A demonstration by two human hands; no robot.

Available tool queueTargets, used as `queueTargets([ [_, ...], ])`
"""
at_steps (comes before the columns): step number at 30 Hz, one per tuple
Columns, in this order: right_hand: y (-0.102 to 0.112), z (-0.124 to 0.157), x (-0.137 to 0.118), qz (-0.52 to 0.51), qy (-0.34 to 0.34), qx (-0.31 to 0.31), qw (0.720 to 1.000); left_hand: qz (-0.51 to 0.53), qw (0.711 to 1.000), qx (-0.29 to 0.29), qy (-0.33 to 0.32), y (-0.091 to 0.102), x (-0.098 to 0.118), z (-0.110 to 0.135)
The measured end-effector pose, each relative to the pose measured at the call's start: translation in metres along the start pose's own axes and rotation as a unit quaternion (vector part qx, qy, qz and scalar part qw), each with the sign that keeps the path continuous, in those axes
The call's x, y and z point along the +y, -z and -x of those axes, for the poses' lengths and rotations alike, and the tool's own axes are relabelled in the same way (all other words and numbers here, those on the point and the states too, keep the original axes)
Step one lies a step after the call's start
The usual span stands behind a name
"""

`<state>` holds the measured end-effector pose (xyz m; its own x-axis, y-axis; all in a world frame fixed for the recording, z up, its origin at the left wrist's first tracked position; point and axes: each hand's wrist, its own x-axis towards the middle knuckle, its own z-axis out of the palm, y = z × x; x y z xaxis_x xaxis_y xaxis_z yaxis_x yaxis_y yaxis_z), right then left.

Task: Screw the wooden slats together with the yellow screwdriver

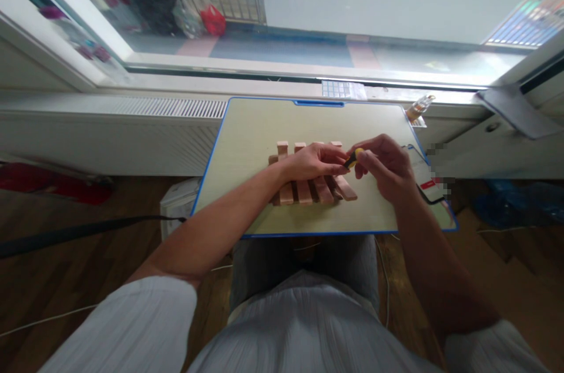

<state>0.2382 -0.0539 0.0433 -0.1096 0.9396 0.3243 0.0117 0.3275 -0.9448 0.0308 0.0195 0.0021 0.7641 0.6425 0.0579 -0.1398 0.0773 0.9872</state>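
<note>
Several pale wooden slats (304, 192) lie side by side over crosspieces on a small table (259, 120) with a blue rim. Above their right part is my left hand (318, 160), its thumb and fingertips pinched together; what they hold, if anything, is too small to make out. My right hand (384, 166) grips a short yellow-and-black screwdriver (353, 158) by its yellow end, the dark end pointing toward my left fingertips. The rightmost slat (345, 187) lies at a slant. My left hand hides the middle of the frame.
A phone (423, 176) lies along the table's right edge. Behind the table, a bottle (420, 107) and a calculator-like pad (342, 90) sit on the window ledge. A radiator grille (171, 107) runs to the left. A dark strap (97, 231) reaches the table's left edge.
</note>
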Motion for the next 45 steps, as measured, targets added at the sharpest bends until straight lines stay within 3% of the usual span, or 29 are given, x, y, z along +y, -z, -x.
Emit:
queueTargets([
  [8,-0.005,0.000,0.011,-0.006,-0.010,0.012,1.000,0.009,1.000,-0.014,0.013,-0.001,0.001,0.001],
  [18,0.005,-0.002,-0.006,0.032,-0.022,-0.017,0.999,0.015,1.000,-0.010,0.004,-0.002,0.004,0.000],
  [37,-0.008,0.001,0.005,-0.005,-0.012,0.000,1.000,0.056,0.998,-0.029,-0.002,-0.001,-0.004,0.000],
  [45,0.000,-0.002,0.001,-0.012,-0.026,-0.014,0.999,0.055,0.998,-0.018,-0.009,-0.001,-0.007,-0.002],
])
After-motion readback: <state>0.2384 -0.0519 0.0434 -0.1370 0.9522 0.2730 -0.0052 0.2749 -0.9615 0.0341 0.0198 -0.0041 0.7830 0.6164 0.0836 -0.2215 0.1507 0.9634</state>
